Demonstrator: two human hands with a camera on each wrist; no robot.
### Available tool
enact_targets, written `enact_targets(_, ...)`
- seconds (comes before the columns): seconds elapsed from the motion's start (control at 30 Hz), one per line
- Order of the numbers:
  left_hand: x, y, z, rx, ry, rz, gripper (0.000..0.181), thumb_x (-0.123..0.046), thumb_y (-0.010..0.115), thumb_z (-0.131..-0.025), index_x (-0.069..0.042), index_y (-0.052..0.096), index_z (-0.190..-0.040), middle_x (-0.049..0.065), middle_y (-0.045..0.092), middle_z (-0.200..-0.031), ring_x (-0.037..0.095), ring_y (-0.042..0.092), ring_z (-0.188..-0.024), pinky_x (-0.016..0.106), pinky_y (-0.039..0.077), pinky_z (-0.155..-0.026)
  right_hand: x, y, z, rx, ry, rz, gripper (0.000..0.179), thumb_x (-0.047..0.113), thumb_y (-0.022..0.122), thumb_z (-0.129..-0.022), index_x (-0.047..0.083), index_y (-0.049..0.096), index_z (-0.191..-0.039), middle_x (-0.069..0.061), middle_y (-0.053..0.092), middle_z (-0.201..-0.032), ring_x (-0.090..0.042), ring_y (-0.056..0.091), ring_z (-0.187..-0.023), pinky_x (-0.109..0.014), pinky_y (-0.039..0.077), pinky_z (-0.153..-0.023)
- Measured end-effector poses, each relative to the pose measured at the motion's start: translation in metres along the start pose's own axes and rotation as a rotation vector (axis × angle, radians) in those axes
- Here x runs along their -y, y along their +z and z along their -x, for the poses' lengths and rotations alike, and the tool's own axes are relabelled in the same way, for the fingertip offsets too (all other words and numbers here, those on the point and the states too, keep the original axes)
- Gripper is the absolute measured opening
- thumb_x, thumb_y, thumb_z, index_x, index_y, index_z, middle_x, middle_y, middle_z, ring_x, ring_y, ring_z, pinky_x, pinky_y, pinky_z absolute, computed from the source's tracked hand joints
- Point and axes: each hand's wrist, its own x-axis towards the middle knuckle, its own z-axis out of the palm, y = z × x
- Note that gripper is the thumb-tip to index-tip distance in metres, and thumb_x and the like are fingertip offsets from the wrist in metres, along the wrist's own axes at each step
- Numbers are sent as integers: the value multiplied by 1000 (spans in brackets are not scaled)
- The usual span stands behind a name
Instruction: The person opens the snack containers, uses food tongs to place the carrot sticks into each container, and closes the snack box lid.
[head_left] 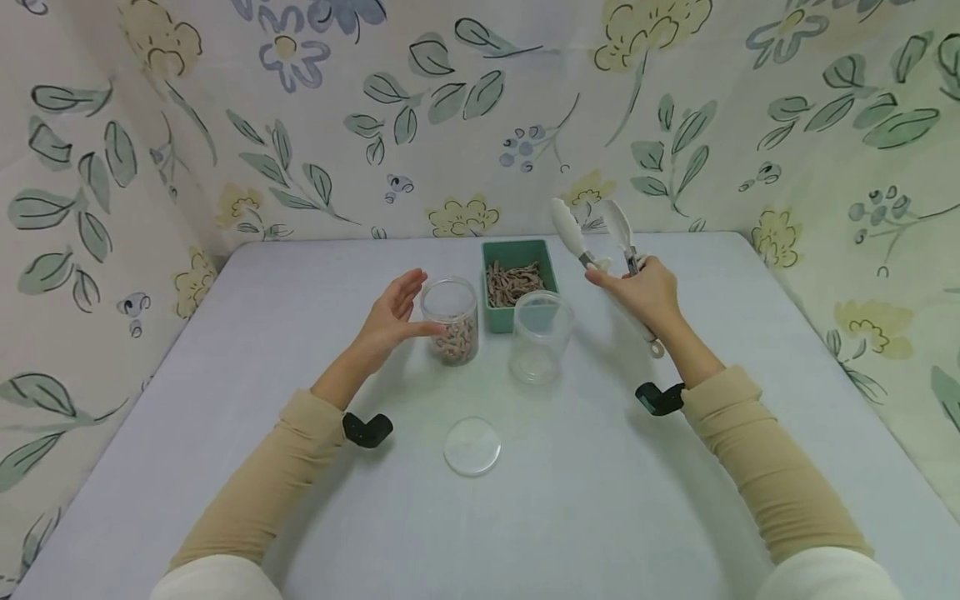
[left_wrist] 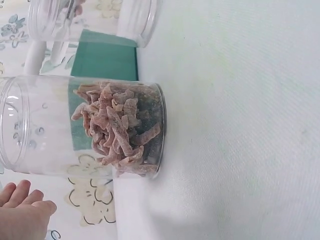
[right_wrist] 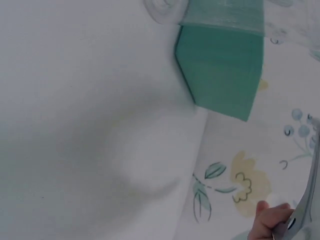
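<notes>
My left hand (head_left: pixel 386 323) is beside a clear plastic jar (head_left: pixel 452 304), fingers spread and thumb overlapping the jar in the head view. In the left wrist view its fingertips (left_wrist: pixel 47 206) are apart from the jar wall. Brownish-pink dried strips (left_wrist: pixel 117 127) fill the jar's lower part, and its top is uncovered. My right hand (head_left: pixel 647 293) grips a pair of white-tipped tongs (head_left: pixel 573 232) around the middle. The tongs' ends point up and away, spread apart, with nothing between them.
Behind the jars stands a green rectangular box (head_left: pixel 495 321) holding more of the strips (head_left: pixel 513 285). A second clear jar (head_left: pixel 540 342), with nothing inside, stands in front of the box's right side. A round clear lid (head_left: pixel 472 447) lies flat nearer to me on the white table (head_left: pixel 570 500).
</notes>
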Motion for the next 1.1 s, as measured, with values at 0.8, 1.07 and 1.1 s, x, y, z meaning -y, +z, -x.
enact_targets(0.8, 8, 9, 6, 19, -51, -1, 96, 5, 74, -80, -7, 16, -155, 9, 18, -161, 21, 12, -148, 32, 12, -118, -46, 14, 9, 118, 41, 223, 84, 58, 71, -77, -17, 49, -106, -26, 56, -90, -31, 55, -71, -35, 48, -53)
enact_targets(1.07, 6, 16, 7, -76, 1, -45, 98, 3, 77, -79, -7, 16, -155, 8, 18, -161, 19, 12, -148, 31, 12, -118, -44, 28, 14, 86, 39, 275, 96, 49, 75, -78, -28, 36, -120, -42, 44, -112, -50, 46, -103, -55, 45, -84)
enact_targets(1.1, 3, 17, 9, -112, 37, -52, 98, 3, 77, -79, -7, 17, -155, 7, 18, -161, 18, 12, -148, 30, 12, -118, -43, 29, 14, 92, 41, 290, 98, 50, 75, -78, -29, 34, -121, -43, 42, -113, -52, 44, -106, -56, 44, -86)
